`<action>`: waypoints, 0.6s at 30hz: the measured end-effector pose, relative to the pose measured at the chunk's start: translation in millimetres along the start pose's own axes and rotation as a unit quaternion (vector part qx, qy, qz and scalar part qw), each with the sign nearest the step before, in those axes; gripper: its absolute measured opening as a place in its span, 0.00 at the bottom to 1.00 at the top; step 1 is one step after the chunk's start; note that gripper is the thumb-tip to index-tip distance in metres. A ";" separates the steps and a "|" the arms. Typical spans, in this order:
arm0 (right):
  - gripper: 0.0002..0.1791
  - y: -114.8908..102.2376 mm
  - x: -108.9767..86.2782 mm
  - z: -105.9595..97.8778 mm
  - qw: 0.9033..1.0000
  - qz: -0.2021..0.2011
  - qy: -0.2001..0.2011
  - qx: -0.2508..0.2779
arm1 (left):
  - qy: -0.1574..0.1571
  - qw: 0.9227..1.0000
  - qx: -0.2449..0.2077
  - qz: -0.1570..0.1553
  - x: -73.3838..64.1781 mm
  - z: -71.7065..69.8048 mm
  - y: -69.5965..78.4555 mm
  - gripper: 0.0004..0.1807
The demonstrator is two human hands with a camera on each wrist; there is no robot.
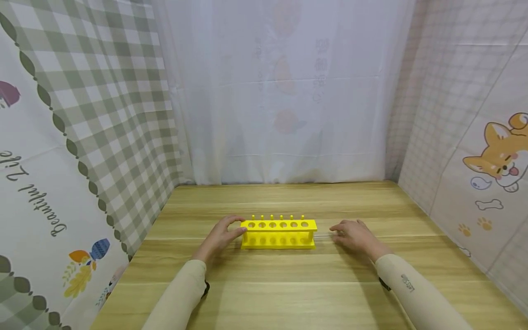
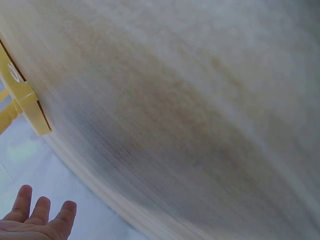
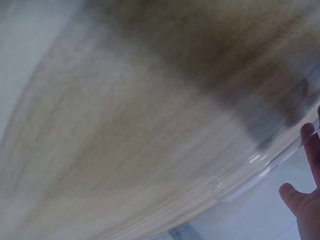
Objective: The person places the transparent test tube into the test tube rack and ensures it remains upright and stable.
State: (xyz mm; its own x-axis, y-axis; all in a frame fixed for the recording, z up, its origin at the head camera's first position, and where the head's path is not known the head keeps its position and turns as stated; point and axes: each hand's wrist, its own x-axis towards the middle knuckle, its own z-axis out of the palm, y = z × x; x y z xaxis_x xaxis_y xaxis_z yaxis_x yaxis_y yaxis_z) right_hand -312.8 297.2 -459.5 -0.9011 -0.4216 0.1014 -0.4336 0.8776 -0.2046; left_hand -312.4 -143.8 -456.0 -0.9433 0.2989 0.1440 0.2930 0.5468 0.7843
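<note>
A yellow test tube rack (image 1: 278,226) with a row of round holes and a row of pegs behind them stands upright on the wooden table. My left hand (image 1: 222,237) is at its left end, thumb and forefinger spread at the upper corner. In the left wrist view, the rack's end (image 2: 30,102) shows above raised, parted fingers (image 2: 65,215). To the right of the rack lies a clear test tube (image 1: 324,236), faint against the wood. Right at it is my right hand (image 1: 354,236). A fingertip overlaps the clear test tube (image 3: 250,177) in the right wrist view, while the thumb stands apart.
The wooden table (image 1: 280,293) ends at a pale curtain (image 1: 284,101) behind. A green checked cloth (image 1: 123,91) hangs along the left side, and a cloth with a cartoon dog (image 1: 501,153) along the right. No tubes stand in the rack's holes.
</note>
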 end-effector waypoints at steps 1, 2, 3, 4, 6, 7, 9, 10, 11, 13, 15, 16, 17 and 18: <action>0.19 0.6 -0.4 0.4 1.000 0.002 -0.003 0.001 | 0.000 1.000 0.000 0.001 0.4 0.3 -0.5 0.21; 0.19 1.2 -0.8 0.6 1.000 0.001 -0.004 0.001 | 0.000 1.000 0.001 0.002 0.7 0.5 -0.8 0.21; 0.19 1.8 -1.0 1.0 1.000 0.002 -0.006 0.003 | 0.001 1.000 0.001 0.002 1.1 0.7 -1.1 0.21; 0.19 2.3 -1.3 1.3 1.000 0.004 -0.007 0.006 | 0.001 1.000 0.001 0.002 1.2 0.8 -1.0 0.21; 0.19 3.0 -1.5 1.6 1.000 0.003 -0.007 0.008 | 0.001 1.000 0.001 0.001 1.2 0.8 -0.6 0.21; 0.18 3.5 -1.5 1.7 1.000 0.001 -0.006 0.006 | 0.001 1.000 0.001 -0.001 1.2 0.6 -0.2 0.21; 0.18 3.7 -1.2 1.9 1.000 -0.003 -0.002 0.005 | 0.000 1.000 0.000 -0.002 0.4 0.4 0.9 0.21; 0.17 3.8 -1.0 1.9 1.000 -0.007 0.000 0.003 | 0.000 1.000 -0.001 -0.002 0.0 0.3 1.3 0.21; 0.17 3.9 -0.7 1.8 1.000 -0.014 0.002 0.000 | 0.001 1.000 -0.001 -0.002 -0.2 0.3 1.5 0.21; 0.15 3.8 0.0 1.7 1.000 -0.024 0.007 -0.003 | 0.001 1.000 -0.002 -0.002 -0.5 0.3 1.6 0.21; 0.14 3.6 0.7 1.3 0.999 -0.031 0.010 -0.005 | 0.002 1.000 -0.002 -0.001 -0.6 0.5 1.5 0.21; 0.13 3.5 0.9 1.0 0.999 -0.032 0.011 -0.004 | 0.003 1.000 -0.002 -0.001 -0.6 0.5 1.4 0.21; 0.12 3.4 1.0 0.6 0.999 -0.033 0.011 -0.004 | 0.002 1.000 -0.002 -0.002 -0.5 0.6 1.2 0.21; 0.12 3.3 1.1 0.2 0.999 -0.032 0.010 -0.003 | 0.002 1.000 -0.003 -0.003 -0.5 0.7 1.1 0.21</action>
State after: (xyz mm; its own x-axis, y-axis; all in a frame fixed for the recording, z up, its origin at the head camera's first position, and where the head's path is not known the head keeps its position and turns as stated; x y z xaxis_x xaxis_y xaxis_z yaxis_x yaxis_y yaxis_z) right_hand -315.2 299.6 -460.2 -0.8709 -0.4729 0.1339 -0.4909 0.8501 -0.1904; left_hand -311.5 -142.8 -455.6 -0.9457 0.2923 0.1423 0.2869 0.5445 0.7881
